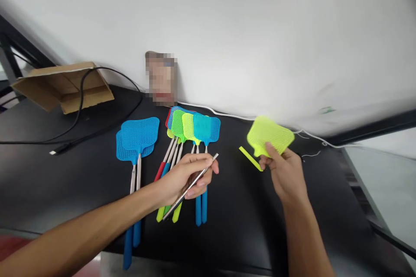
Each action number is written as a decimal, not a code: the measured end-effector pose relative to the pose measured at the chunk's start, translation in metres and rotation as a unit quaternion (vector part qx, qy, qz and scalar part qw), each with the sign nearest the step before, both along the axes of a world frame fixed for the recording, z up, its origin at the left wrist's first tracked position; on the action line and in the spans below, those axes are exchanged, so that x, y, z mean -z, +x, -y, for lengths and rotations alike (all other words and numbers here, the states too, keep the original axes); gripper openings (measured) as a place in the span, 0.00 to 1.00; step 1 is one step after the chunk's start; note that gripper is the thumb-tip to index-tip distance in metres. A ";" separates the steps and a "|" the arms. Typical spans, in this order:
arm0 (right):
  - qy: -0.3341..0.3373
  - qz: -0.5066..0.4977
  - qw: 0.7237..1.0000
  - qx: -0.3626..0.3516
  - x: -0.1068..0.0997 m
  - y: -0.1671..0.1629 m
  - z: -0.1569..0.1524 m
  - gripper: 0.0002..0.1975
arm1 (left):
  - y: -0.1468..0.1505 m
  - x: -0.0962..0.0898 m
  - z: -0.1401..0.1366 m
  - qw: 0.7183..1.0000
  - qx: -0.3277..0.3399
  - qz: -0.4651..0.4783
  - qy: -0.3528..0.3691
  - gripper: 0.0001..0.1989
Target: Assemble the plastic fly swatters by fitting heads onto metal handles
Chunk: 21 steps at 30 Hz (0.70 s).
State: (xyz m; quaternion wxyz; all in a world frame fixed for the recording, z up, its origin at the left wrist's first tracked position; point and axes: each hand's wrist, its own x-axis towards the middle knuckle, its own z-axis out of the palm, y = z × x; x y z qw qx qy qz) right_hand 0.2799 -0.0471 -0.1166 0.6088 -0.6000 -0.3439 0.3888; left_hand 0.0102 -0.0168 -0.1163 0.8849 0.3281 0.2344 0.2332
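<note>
A bare metal rod (191, 185) slants through my left hand (195, 175), pinched between thumb and fingers. My right hand (282, 166) grips a yellow fly swatter head (269, 136) by its lower edge, apart from the rod. Just left of that hand, a loose yellow handle (250, 159) lies on the black table. Behind and beneath my left hand, several fly swatters lie in a bunch; a blue swatter head (207, 128) and a green swatter head (177, 123) show there. Further left, two overlapping swatters with blue heads (140, 132) rest with their handles toward me.
An open cardboard box (81, 93) sits at the back left of the black table (234, 233). A black cable (107, 129) loops in front of it. A pixelated object (162, 78) leans on the white wall (260, 43), and a white cable (224, 114) runs along its foot.
</note>
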 end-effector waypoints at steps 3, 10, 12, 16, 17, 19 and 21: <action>-0.073 0.146 0.981 -0.102 0.008 -0.006 0.003 0.19 | 0.003 0.000 0.000 0.999 -0.038 -0.005 0.028 0.12; -0.131 0.418 0.893 -0.107 0.007 -0.009 0.002 0.24 | 0.008 0.001 -0.003 0.991 -0.129 0.016 0.022 0.07; -0.154 0.475 0.863 -0.081 0.005 -0.010 0.002 0.23 | 0.009 0.003 -0.003 0.989 -0.147 0.013 0.014 0.10; -0.143 0.536 0.831 -0.037 -0.001 -0.018 0.006 0.22 | 0.009 0.007 -0.002 0.987 -0.160 0.024 0.002 0.16; -0.123 0.535 0.835 -0.046 -0.003 -0.023 0.008 0.22 | 0.009 0.008 -0.002 0.987 -0.161 0.031 -0.003 0.17; -0.081 0.507 0.852 -0.106 -0.004 -0.037 0.013 0.24 | 0.010 0.008 -0.001 0.986 -0.162 0.036 -0.012 0.18; -0.066 0.467 0.860 -0.194 -0.002 -0.055 0.019 0.25 | 0.010 0.007 0.000 0.985 -0.167 0.033 -0.013 0.17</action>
